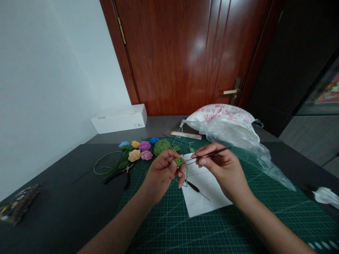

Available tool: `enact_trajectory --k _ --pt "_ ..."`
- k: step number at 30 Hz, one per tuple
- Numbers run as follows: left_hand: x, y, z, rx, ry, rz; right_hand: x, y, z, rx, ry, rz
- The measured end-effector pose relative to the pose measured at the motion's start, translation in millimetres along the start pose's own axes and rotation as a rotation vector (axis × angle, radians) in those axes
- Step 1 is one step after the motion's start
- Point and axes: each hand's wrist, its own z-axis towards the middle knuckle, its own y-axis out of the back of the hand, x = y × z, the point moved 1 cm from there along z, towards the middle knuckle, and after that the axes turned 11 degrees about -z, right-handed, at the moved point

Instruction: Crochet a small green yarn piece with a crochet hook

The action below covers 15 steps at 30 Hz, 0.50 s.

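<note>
Crocheted roses [135, 150] sit on the worktop [66, 176] at centre left, just beside a ball of green yarn [161, 147]. Mid-frame, the left hand [161, 173] closes around a small green crocheted piece [179, 162], its shape hard to make out. Right of it, the right hand [222, 167] pinches a thin crochet hook [209, 154] above a sheet of paper [203, 187] on a green cutting mat [265, 215].

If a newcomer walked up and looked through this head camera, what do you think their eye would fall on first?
The brightest spot is the cluster of crocheted flowers in yellow, purple, pink and blue, near the far corner of the green cutting mat, beside a ball of green yarn. At the centre, the left hand holds a small green crocheted piece, and the right hand holds a slim dark crochet hook near it. Behind them rises a glossy reddish-brown wooden door.
</note>
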Motion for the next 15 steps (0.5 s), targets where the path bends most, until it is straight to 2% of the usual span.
enact_trajectory --k 15 --pt "3.0 -6.6 -2.2 0.063 0.04 -0.073 -0.3 -4.5 -3.9 -0.045 0.06 -0.031"
